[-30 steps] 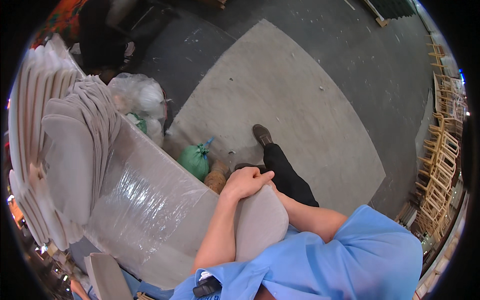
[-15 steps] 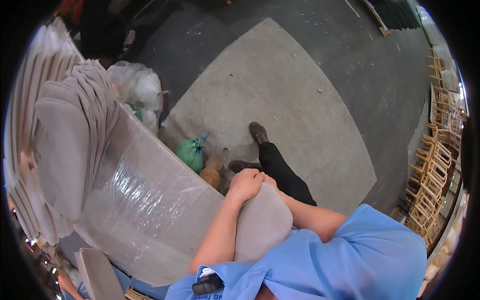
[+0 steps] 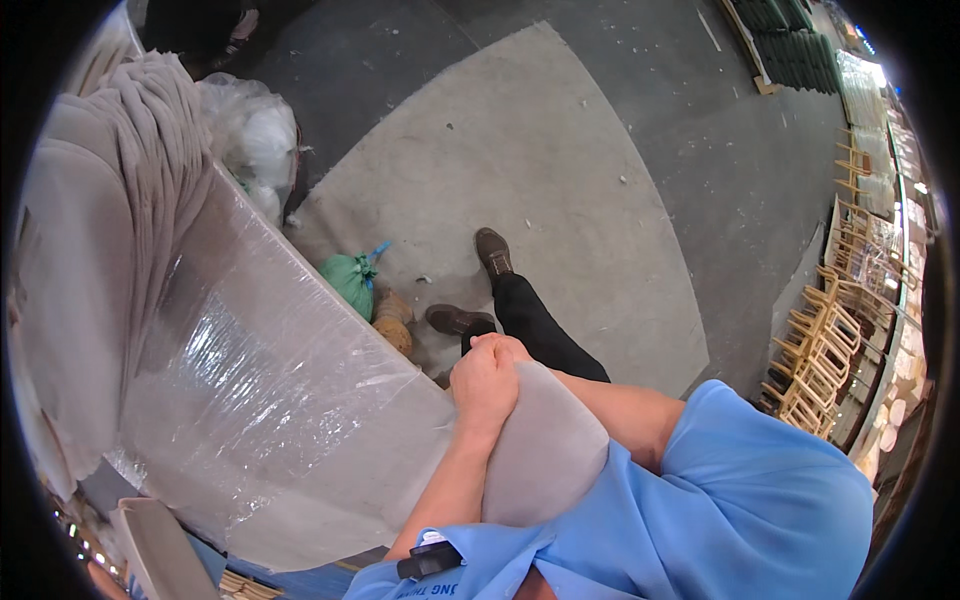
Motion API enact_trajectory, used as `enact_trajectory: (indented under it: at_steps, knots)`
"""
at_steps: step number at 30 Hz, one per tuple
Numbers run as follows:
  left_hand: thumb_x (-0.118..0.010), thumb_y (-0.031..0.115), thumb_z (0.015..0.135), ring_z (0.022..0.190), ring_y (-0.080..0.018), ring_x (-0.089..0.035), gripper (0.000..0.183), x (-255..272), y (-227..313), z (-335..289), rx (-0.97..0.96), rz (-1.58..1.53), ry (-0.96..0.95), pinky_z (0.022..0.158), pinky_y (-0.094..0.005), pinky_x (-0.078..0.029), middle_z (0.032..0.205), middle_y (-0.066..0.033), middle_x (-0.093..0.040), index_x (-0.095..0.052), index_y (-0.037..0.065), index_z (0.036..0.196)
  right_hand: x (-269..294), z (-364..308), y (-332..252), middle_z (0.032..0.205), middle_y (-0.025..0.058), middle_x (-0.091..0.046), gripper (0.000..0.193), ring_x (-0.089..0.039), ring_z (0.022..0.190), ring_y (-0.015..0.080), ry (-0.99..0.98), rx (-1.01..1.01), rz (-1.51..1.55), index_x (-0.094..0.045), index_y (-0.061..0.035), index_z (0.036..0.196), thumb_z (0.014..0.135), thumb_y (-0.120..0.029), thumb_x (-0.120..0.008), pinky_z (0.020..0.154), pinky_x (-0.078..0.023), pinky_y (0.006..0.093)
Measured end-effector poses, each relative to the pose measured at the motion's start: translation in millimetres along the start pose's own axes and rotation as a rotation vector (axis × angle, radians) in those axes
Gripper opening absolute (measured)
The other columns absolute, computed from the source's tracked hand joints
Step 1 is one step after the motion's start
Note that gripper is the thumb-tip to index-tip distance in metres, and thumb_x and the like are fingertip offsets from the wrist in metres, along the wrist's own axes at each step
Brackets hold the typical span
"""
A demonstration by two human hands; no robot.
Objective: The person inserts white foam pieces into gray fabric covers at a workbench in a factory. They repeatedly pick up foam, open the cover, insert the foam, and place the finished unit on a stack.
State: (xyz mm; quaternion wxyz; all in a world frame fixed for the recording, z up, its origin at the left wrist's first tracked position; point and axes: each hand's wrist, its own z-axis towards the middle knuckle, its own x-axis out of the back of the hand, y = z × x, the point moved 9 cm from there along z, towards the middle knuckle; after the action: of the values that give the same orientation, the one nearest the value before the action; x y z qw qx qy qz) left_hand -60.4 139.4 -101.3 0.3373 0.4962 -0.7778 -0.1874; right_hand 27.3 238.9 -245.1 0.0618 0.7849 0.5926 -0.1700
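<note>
A grey fabric-covered chair pad [image 3: 545, 440] leans against my blue shirt, between my forearms. My left hand [image 3: 484, 382] is closed at its far corner, with the fingers bent inward. Meeting it there is my right hand [image 3: 508, 347], closed too and partly hidden behind the left hand and the pad. Left of my arms spreads a grey padded worktop [image 3: 290, 400] under shiny clear film. Many like grey pads [image 3: 90, 270] stand in a row on its far left part.
Beyond the worktop's edge lie a tied green bag [image 3: 348, 284], a brown roll [image 3: 394, 325] and clear plastic bags [image 3: 255, 140]. Wooden chair frames [image 3: 820, 340] are stacked along the right. Another grey pad [image 3: 165, 550] is at lower left. A person's dark shoe [image 3: 240, 30] shows at upper left.
My view has shifted, so the floor things and the worktop sit farther left. The pad has turned slightly and shows a broader face. Both hands stay together at its far corner.
</note>
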Motion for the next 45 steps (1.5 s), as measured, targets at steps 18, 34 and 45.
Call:
enact_trajectory:
  at_steps: [18, 34, 45]
  knots:
    - [-0.059, 0.018, 0.103, 0.096, -0.0453, -0.068, 0.022, 19, 29, -24, -0.083, 0.241, 0.089, 0.084, -0.0523, -0.053, 0.102, -0.0271, -0.071, -0.067, -0.002, 0.104, -21, 25, 11, 0.090, 0.0086, -0.071, 0.019, -0.069, 0.080, 0.0204, 0.042, -0.071, -0.133, -0.065, -0.0010, 0.100, 0.087, -0.008, -0.077, 0.073, -0.058, 0.0353]
    - [-0.055, 0.005, 0.104, 0.131, -0.0338, -0.064, 0.030, 45, 26, -108, -0.128, -0.150, -0.003, 0.114, -0.0417, -0.047, 0.134, -0.0213, -0.070, -0.068, -0.004, 0.130, -23, -137, -88, 0.085, 0.0089, -0.071, 0.039, -0.068, 0.083, 0.0199, -0.021, 0.403, 0.312, -0.064, -0.0002, 0.120, 0.116, -0.032, -0.042, 0.090, -0.054, 0.0369]
    - [-0.056, 0.007, 0.104, 0.126, -0.0296, -0.060, 0.028, 50, 12, -111, -0.184, -0.324, 0.209, 0.111, -0.0405, -0.045, 0.132, -0.0185, -0.066, -0.064, -0.003, 0.129, -79, -99, -82, 0.060, 0.0049, -0.061, 0.060, -0.061, 0.066, 0.0184, -0.548, 0.211, 0.183, -0.065, 0.0049, 0.108, 0.117, -0.045, -0.032, 0.083, -0.054, 0.0361]
